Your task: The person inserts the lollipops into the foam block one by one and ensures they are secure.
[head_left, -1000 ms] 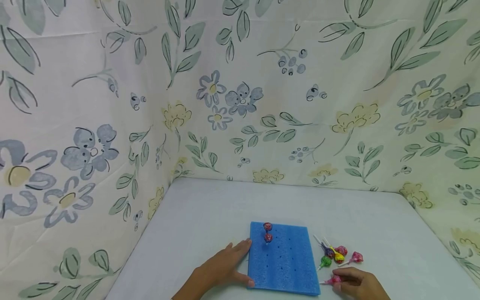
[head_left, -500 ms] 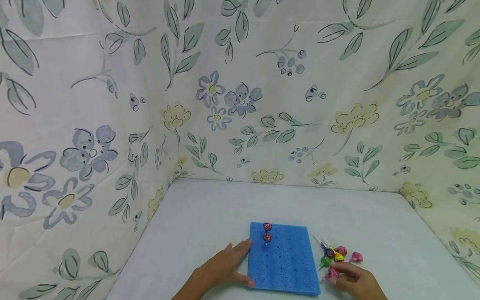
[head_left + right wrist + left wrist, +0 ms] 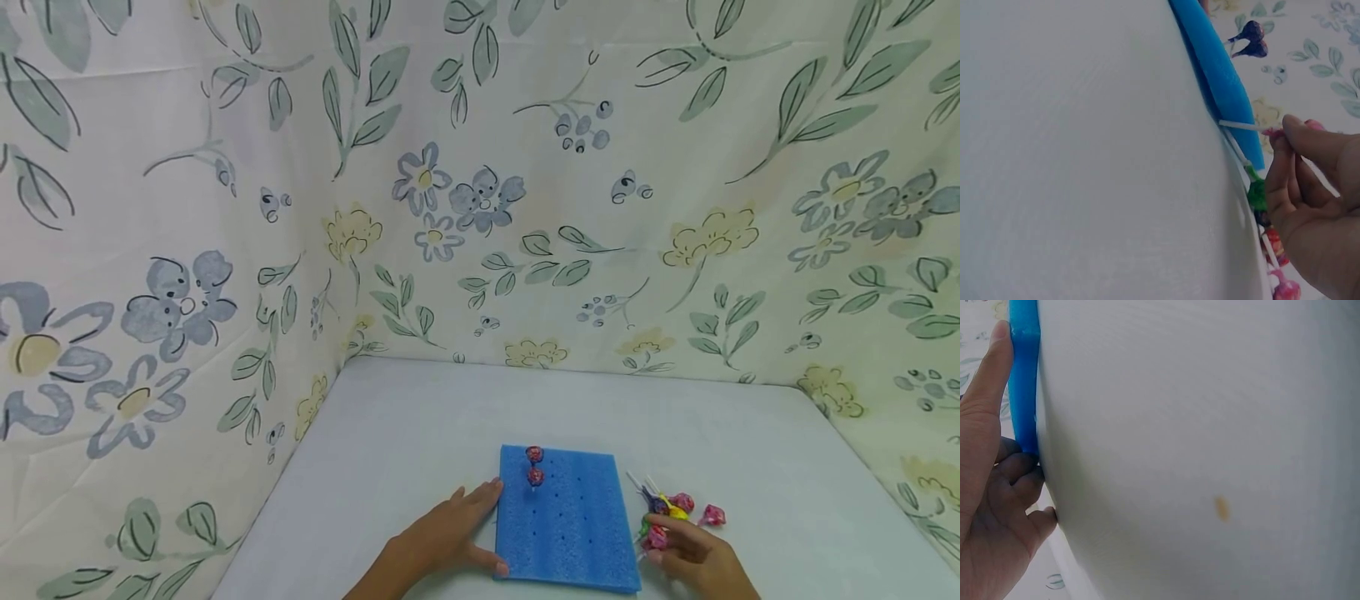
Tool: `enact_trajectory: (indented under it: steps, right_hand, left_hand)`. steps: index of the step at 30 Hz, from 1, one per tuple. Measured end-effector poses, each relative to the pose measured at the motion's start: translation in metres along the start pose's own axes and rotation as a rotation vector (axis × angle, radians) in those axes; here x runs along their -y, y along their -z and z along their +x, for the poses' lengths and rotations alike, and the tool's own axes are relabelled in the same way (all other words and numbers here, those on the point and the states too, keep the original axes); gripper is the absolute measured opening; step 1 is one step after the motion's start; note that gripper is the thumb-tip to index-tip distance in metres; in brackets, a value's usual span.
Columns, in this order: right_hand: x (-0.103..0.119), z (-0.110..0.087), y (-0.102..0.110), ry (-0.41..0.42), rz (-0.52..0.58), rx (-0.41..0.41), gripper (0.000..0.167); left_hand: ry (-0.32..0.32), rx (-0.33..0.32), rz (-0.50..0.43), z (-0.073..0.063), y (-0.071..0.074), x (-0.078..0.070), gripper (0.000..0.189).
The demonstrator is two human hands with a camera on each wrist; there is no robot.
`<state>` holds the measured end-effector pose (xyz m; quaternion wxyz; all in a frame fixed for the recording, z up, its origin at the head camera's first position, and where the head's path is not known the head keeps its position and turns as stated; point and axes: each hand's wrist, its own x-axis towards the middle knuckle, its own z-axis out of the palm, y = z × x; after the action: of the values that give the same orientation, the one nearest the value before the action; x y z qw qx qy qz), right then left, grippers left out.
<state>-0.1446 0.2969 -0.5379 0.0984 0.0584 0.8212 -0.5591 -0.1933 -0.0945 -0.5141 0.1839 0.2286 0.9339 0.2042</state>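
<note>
Since a second ago, right hand [image 3: 701,562] has moved up and left with pink lollipop [image 3: 656,537], from beside the board's near right corner to the loose pile; it now covers most of green lollipop [image 3: 645,525]. Thumb and forefinger pinch it at the wrapper, bare stick pointing toward the board. Left hand [image 3: 450,529] unchanged: thumb and fingers spread wide, touching the left edge of blue foam board [image 3: 562,554]. Two red lollipops [image 3: 535,477] also unchanged, standing in the board near its far left corner. Purple lollipop [image 3: 657,505] and yellow lollipop [image 3: 678,513] lie in the pile right of the board; second pink lollipop [image 3: 713,515] just beside it. Surface: white tabletop [image 3: 420,417], small tan spot [image 3: 1222,509] in left wrist view. Room: floral cloth [image 3: 525,283] hangs behind and along both sides.
</note>
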Motion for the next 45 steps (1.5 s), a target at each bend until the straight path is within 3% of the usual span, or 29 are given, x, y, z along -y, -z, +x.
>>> enact_trajectory:
  steps: [3,11,19,25,37,41,45]
  right_hand:
    - [0.002,0.001,-0.003,0.011,-0.002,-0.004,0.065]
    - [0.015,0.004,-0.014,-0.11,-0.031,-0.135,0.047]
    - [0.025,0.004,-0.017,-0.112,-0.104,-0.152,0.038]
    - [0.032,0.002,-0.019,-0.061,-0.083,-0.158,0.028]
    - [0.046,0.005,-0.033,0.097,0.107,-0.041,0.029]
    - [0.051,0.008,-0.042,0.151,0.105,-0.034,0.026]
    - [0.055,0.011,-0.053,0.124,0.073,-0.066,0.024]
  left_hand:
    - [0.005,0.004,-0.003,0.0,0.0,0.0,0.115]
    - [-0.01,-0.002,0.005,0.001,-0.004,0.001,0.116]
    - [-0.005,-0.008,0.009,0.001,-0.004,0.001,0.115]
    - [0.015,-0.005,0.018,0.002,-0.001,0.0,0.116]
    - [0.02,-0.003,0.022,0.0,0.001,-0.003,0.115]
    - [0.002,-0.013,0.032,-0.001,0.0,-0.002,0.115]
    - [-0.004,-0.016,0.041,-0.001,-0.002,-0.001,0.115]
